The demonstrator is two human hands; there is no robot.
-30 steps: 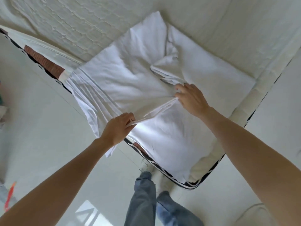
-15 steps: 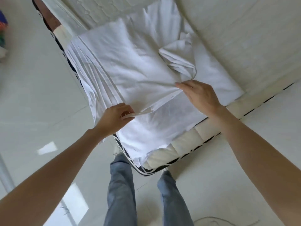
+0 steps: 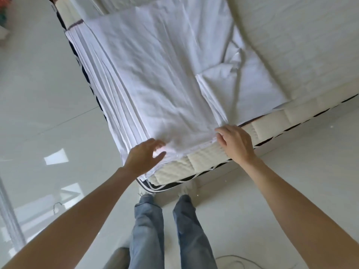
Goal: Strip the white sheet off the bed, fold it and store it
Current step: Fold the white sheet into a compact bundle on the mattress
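Pale floor (image 3: 48, 94) surrounds the bed (image 3: 291, 45) where my left hand (image 3: 144, 158) and right hand (image 3: 236, 141), grips loose and wide, touch the folded white sheet (image 3: 155, 74).

I see the white sheet (image 3: 155, 78) lying folded in layers on the corner of the bare mattress (image 3: 291, 35). My left hand (image 3: 144, 159) rests open-fingered on its near edge; my right hand (image 3: 236, 143) touches the edge beside it, fingers loosely bent. My jeans (image 3: 147, 230) show below.

Raised sheet (image 3: 155, 78) fold now flat, both hands' fingers (image 3: 157, 145) released.
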